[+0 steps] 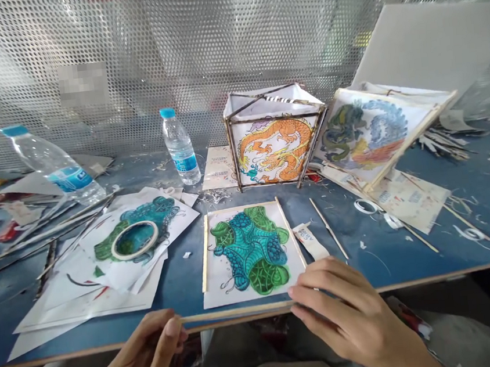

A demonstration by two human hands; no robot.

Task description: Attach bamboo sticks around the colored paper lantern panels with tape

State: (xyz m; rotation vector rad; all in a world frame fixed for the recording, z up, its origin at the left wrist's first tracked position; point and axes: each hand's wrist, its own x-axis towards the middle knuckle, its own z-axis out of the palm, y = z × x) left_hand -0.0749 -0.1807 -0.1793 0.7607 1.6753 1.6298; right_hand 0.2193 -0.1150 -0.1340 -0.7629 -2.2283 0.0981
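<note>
A thin pale wooden strip (236,313) lies level between my two hands, along the table's front edge. My left hand (144,354) pinches its left end between thumb and fingers. At the other end, the fingertips of my right hand (350,315) are closed on the strip. Just beyond it rests a sheet with a blue and green patterned drawing (252,250). Similar strips run along that sheet's left side (205,252) and right side (289,228). My right hand covers the sheet's lower right corner.
Left, a roll of tape (135,240) sits on a pile of papers (87,305). Behind are two water bottles (183,155), a dragon lantern (276,145) and a tilted second lantern (366,135). One loose stick (328,227) lies right of the drawing. A perforated metal screen (196,54) closes the back.
</note>
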